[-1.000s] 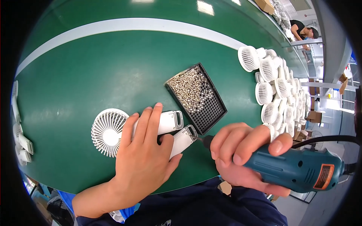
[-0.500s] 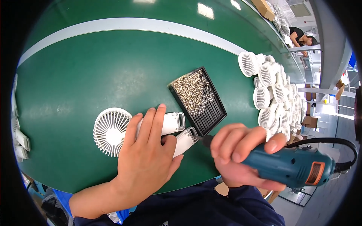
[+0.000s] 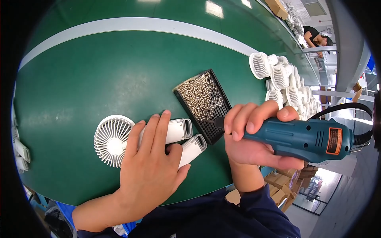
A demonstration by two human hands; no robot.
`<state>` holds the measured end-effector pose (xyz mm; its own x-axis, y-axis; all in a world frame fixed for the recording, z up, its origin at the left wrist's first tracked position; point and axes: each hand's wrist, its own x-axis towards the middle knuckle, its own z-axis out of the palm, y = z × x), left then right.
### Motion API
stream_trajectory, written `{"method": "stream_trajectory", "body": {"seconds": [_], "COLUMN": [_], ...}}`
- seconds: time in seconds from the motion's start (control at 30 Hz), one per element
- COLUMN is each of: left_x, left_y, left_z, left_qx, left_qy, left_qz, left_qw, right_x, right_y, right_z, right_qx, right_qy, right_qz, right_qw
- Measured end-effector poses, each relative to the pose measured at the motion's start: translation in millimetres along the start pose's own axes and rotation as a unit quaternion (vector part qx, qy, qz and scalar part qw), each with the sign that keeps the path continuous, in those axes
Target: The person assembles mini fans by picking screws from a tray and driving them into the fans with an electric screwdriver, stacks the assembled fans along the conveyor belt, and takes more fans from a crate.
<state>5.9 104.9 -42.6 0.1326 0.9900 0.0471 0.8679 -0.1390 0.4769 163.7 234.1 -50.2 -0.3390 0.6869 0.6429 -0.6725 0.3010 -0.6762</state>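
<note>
Two white handheld fans lie side by side under my left hand (image 3: 149, 166). Three of its fingers stretch across the handle (image 3: 174, 131) of the farther fan, whose round slatted head (image 3: 114, 141) shows at the left. The nearer handle (image 3: 191, 150) sits between my bent index finger and thumb; the rest of that piece is hidden. My right hand (image 3: 258, 135) is wrapped round a teal electric screwdriver (image 3: 301, 139), held almost level. Its dark tip end is over the near right part of a black perforated tray (image 3: 212, 133) filled partly with small metal screws (image 3: 198, 95).
Many white fans (image 3: 279, 77) are heaped at the right of the green table (image 3: 71, 87). More white pieces (image 3: 20, 152) lie at the left edge. A black cable (image 3: 341, 106) curves from the screwdriver's back. Cardboard boxes (image 3: 279, 184) stand below right; another person (image 3: 316, 37) is far off.
My right hand has raised the screwdriver away from the handle ends, up and over the screw tray. My left hand stays on the fans, with only a slight shift.
</note>
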Motion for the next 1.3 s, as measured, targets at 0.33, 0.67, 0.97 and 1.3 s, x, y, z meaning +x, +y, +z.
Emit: {"method": "stream_trajectory", "body": {"seconds": [0.33,0.67,0.97,1.3], "left_x": [-0.4,-2.0,-1.8,-1.7], "left_y": [0.1,-1.0,-0.3,-1.1], "left_z": [1.3,-1.0,1.1,1.0], "left_qx": [-0.008,-0.022,-0.037,-0.034], "left_qy": [0.008,0.002,0.006,0.005], "left_qz": [0.0,0.003,-0.005,-0.005], "left_qw": [1.0,1.0,0.999,0.999], "right_x": [-1.2,-2.1,-28.1,-31.7], "right_y": [7.8,-49.2,-45.2,-36.6], "right_z": [2.5,29.2,31.3,35.4], "right_qx": [-0.011,-0.057,-0.064,-0.073], "right_qy": [0.001,0.021,0.015,-0.018], "right_qz": [-0.028,0.01,0.037,0.014], "right_qw": [1.0,0.998,0.997,0.997]}}
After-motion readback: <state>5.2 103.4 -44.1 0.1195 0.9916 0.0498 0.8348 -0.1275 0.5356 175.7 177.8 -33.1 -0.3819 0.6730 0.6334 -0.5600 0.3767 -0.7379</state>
